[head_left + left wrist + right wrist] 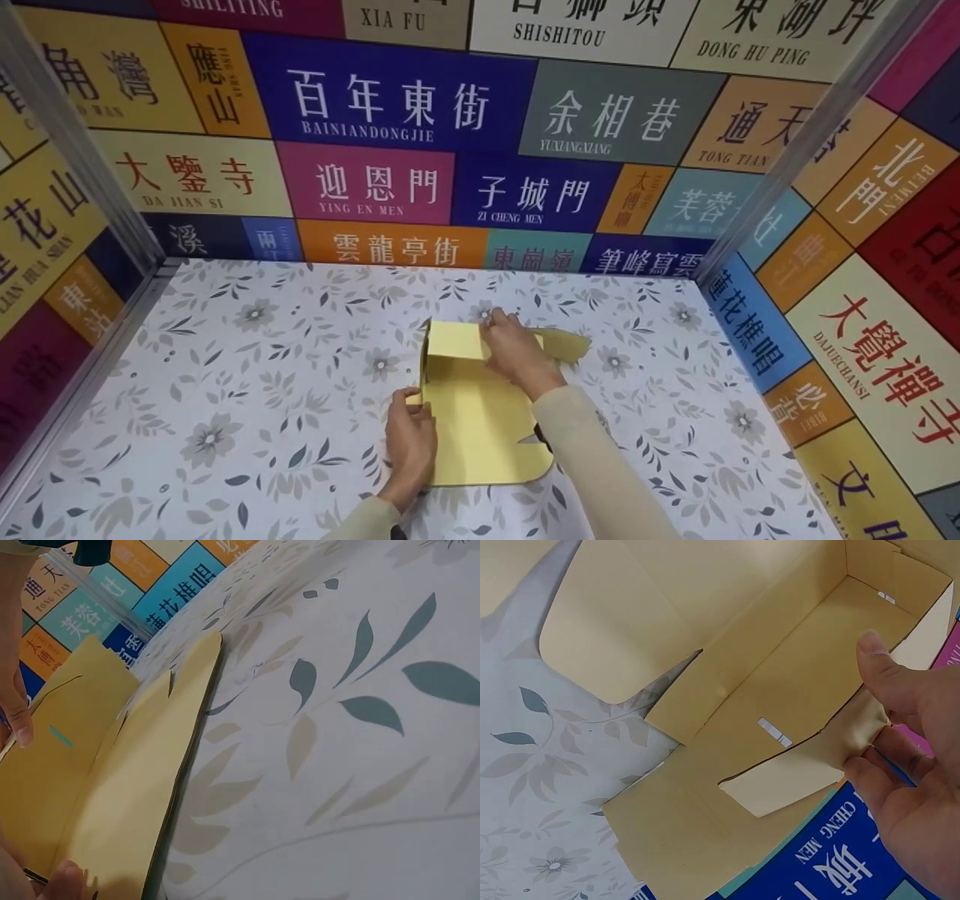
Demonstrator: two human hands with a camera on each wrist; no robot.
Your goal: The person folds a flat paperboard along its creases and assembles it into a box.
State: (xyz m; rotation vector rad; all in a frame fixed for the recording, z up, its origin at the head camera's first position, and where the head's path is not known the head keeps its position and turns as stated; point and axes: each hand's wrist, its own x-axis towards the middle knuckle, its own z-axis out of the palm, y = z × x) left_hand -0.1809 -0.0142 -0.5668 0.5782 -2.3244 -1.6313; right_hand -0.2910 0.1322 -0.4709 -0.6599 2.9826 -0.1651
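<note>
A yellow cardboard box [480, 420], partly folded, lies on the patterned tabletop with its large rounded flap toward the person. At its far side, my right hand [517, 352] pinches the raised narrow wall [802, 765], thumb inside and fingers outside. My left hand [410, 442] grips the box's left edge; a fingertip [67, 881] rests on the cardboard in the left wrist view. A side flap [566, 343] sticks out at the far right, unfolded. In the right wrist view, the box floor [817, 652] shows narrow slots.
The white tabletop [225, 367] bears a leaf and flower print. Panels with large lettering [390, 97] stand behind and at both sides. Metal posts [795, 150] rise at the back corners.
</note>
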